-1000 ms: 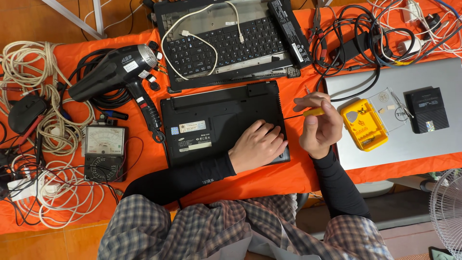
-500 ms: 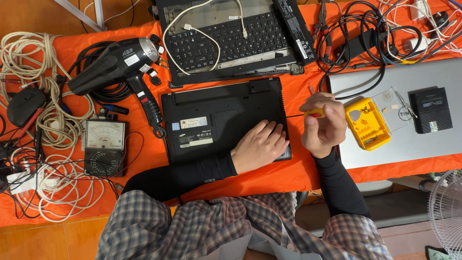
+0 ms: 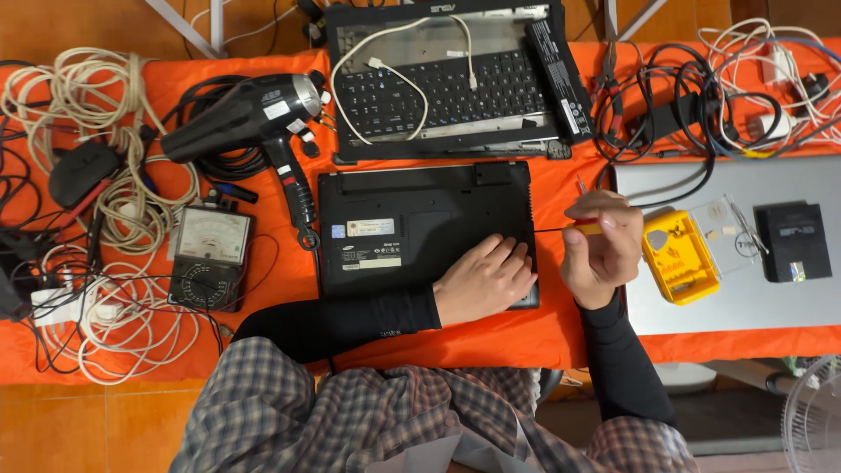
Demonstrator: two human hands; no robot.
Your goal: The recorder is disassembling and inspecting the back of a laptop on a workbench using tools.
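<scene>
I see the black laptop (image 3: 420,232) lying bottom-up in the middle of the orange-covered table (image 3: 491,337), its sticker side facing me, and my left hand (image 3: 484,280) rests flat with fingers spread on its lower right corner, holding nothing. My right hand (image 3: 603,250) is clenched around a yellow-handled screwdriver (image 3: 574,229), whose thin shaft points left toward the laptop's right edge; I cannot tell whether the tip is seated in a screw. My worry is a slip: if the tip rides out of a small screw head, I judge it could chew the head or skid across the plastic shell toward my left fingers, which lie just beside the shaft's line. A freed screw could also roll off onto the cloth and vanish among the clutter. Just right of my hand a yellow case (image 3: 676,256) with its clear lid open lies on a silver laptop (image 3: 745,289), beside a black box (image 3: 794,241); a careless elbow might tip its contents. Above, an opened laptop with exposed keyboard (image 3: 447,83) carries a loose white cable (image 3: 412,83). To the left lie a black heat gun (image 3: 254,114), an analogue multimeter (image 3: 210,257) and coils of white cable (image 3: 123,315) that could snag a sleeve.
</scene>
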